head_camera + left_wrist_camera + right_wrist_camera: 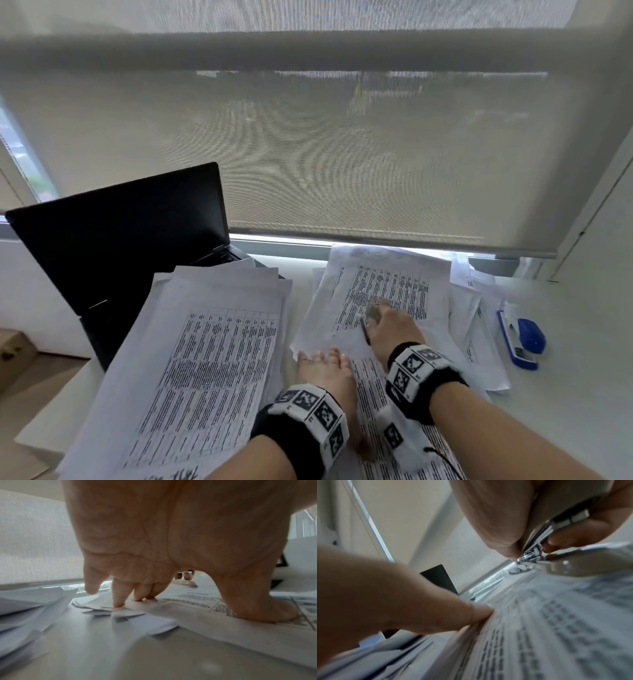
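A sheet printed with dense tables (387, 284) lies on a spread of papers right of centre. My left hand (322, 368) is spread on the sheet's near edge, and its fingertips (118, 601) press the paper down onto the white desk (96, 642). My right hand (390, 325) rests on the middle of the sheet and grips a small grey metal tool (371, 313) with a thin dark part. In the right wrist view this tool (537, 538) sits between thumb and fingers, its tip at the paper. What kind of tool it is stays unclear.
A second thick stack of printed sheets (212, 359) lies to the left, overlapping an open black laptop (120, 246). A blue stapler (524, 337) sits at the right beside more loose papers (479, 329). A lowered window blind (342, 154) closes off the back.
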Motion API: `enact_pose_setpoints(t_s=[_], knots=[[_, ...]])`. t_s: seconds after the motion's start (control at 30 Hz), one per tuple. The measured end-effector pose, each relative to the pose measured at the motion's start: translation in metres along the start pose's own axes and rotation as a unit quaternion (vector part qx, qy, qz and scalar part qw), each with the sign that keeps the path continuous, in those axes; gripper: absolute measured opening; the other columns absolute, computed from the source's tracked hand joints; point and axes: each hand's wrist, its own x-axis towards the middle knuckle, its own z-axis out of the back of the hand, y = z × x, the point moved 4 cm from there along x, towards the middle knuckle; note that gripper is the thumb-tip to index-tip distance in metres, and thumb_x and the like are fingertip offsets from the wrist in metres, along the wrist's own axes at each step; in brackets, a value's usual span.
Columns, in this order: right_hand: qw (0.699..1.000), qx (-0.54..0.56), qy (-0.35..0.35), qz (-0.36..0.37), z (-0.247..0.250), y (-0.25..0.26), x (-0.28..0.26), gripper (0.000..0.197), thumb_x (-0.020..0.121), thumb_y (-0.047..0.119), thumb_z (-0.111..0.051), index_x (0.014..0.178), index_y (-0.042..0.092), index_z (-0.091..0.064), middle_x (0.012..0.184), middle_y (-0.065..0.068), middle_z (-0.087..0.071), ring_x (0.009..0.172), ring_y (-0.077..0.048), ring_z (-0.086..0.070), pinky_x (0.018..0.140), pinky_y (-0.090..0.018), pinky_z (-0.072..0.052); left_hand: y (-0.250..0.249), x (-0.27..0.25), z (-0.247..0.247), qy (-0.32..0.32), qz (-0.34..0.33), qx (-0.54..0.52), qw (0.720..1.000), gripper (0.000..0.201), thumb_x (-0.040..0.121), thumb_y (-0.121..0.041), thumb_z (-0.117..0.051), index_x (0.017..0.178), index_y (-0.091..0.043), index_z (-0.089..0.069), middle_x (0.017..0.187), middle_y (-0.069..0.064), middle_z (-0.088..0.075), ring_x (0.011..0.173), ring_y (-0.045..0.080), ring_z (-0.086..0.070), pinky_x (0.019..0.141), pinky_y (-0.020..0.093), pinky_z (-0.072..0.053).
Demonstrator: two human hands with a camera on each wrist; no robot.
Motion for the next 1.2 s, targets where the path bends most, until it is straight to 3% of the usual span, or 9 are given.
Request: enact_pose_setpoints(t_s=[0.17, 0.27, 0.37, 0.57, 0.7, 0.77, 0.93, 1.1, 1.2], knots=[[0.996, -0.075, 0.003, 0.045, 0.018, -0.031, -0.021, 0.041, 0.095, 0.039, -0.049, 0.133, 0.025, -0.047, 0.12, -0.008, -0.053, 0.106, -0.021, -0.057, 0.095, -0.03, -0.043, -0.005, -0.001, 0.01, 0.014, -0.026, -0.015, 0.999, 0.112, 0.071, -0.063, -0.074, 0.153, -0.036, -0.001, 0.158, 0.026, -0.009, 0.145, 0.045, -0.015, 0.116, 0.064, -0.004], [0.993, -0.104, 0.022, 0.051, 0.018, -0.04, -0.027, 0.045, 0.093, 0.045, -0.048, 0.133, 0.025, -0.046, 0.122, -0.006, -0.053, 0.108, -0.02, -0.055, 0.095, -0.032, -0.045, -0.008, 0.001, 0.012, 0.025, -0.021, 0.004, 0.999, 0.104, 0.079, -0.06, -0.069, 0.153, -0.039, 0.001, 0.158, 0.027, -0.009, 0.144, 0.046, -0.016, 0.115, 0.065, -0.005], [0.992, -0.107, 0.027, 0.06, 0.016, -0.037, -0.028, 0.035, 0.092, 0.044, -0.051, 0.12, 0.024, -0.055, 0.119, -0.004, -0.055, 0.105, -0.018, -0.056, 0.093, -0.029, -0.046, -0.008, 0.003, 0.011, 0.02, -0.016, 0.003, 1.0, 0.086, 0.091, -0.054, -0.056, 0.153, -0.041, 0.002, 0.159, 0.025, -0.008, 0.144, 0.045, -0.016, 0.115, 0.064, -0.005], [0.991, -0.111, 0.031, 0.062, 0.009, -0.021, -0.015, 0.023, 0.093, 0.036, -0.051, 0.111, 0.022, -0.056, 0.115, -0.005, -0.059, 0.103, -0.02, -0.057, 0.092, -0.032, -0.047, -0.007, 0.0, 0.011, 0.011, -0.021, 0.0, 1.0, 0.082, 0.093, -0.055, -0.054, 0.154, -0.037, -0.002, 0.157, 0.026, -0.014, 0.143, 0.045, -0.019, 0.117, 0.059, -0.007], [0.992, -0.102, 0.036, 0.06, 0.006, -0.023, -0.009, 0.026, 0.093, 0.037, -0.05, 0.115, 0.023, -0.056, 0.118, -0.003, -0.059, 0.107, -0.02, -0.056, 0.093, -0.031, -0.044, -0.007, -0.003, 0.025, -0.05, -0.046, 0.004, 0.998, 0.095, 0.061, -0.071, -0.076, 0.139, -0.028, -0.041, 0.122, 0.009, -0.059, 0.115, 0.028, -0.054, 0.099, 0.042, -0.042], [0.992, -0.103, 0.037, 0.06, 0.006, -0.025, -0.01, 0.033, 0.094, 0.038, -0.05, 0.123, 0.024, -0.051, 0.122, -0.003, -0.056, 0.111, -0.02, -0.054, 0.094, -0.031, -0.043, 0.004, 0.004, 0.036, -0.098, -0.018, -0.061, 0.993, 0.086, 0.057, -0.07, -0.079, 0.124, -0.025, -0.051, 0.114, 0.0, -0.062, 0.102, 0.023, -0.06, 0.087, 0.036, -0.05], [0.993, -0.092, 0.036, 0.061, 0.005, -0.026, -0.011, 0.036, 0.094, 0.041, -0.049, 0.125, 0.022, -0.05, 0.12, -0.004, -0.053, 0.106, -0.018, -0.055, 0.094, -0.03, -0.045, 0.031, 0.035, 0.039, -0.067, 0.038, -0.183, 0.98, 0.127, 0.044, -0.072, -0.083, 0.147, -0.029, -0.023, 0.138, -0.001, -0.037, 0.127, 0.027, -0.045, 0.105, 0.045, -0.043], [0.994, -0.087, 0.031, 0.063, 0.004, -0.027, -0.011, 0.035, 0.095, 0.039, -0.05, 0.125, 0.023, -0.053, 0.119, -0.004, -0.052, 0.106, -0.019, -0.056, 0.095, -0.03, -0.045, 0.031, 0.05, 0.034, -0.05, 0.07, -0.176, 0.981, 0.119, 0.028, -0.076, -0.081, 0.127, -0.027, -0.038, 0.122, -0.005, -0.037, 0.122, 0.028, -0.037, 0.101, 0.051, -0.041], [0.994, -0.081, 0.031, 0.063, 0.005, -0.026, -0.012, 0.028, 0.095, 0.035, -0.051, 0.119, 0.024, -0.059, 0.122, -0.006, -0.052, 0.107, -0.019, -0.057, 0.097, -0.029, -0.044, 0.029, 0.054, 0.036, -0.052, 0.061, -0.166, 0.983, 0.113, 0.036, -0.071, -0.085, 0.127, -0.025, -0.037, 0.126, -0.003, -0.043, 0.125, 0.027, -0.037, 0.104, 0.05, -0.036]])
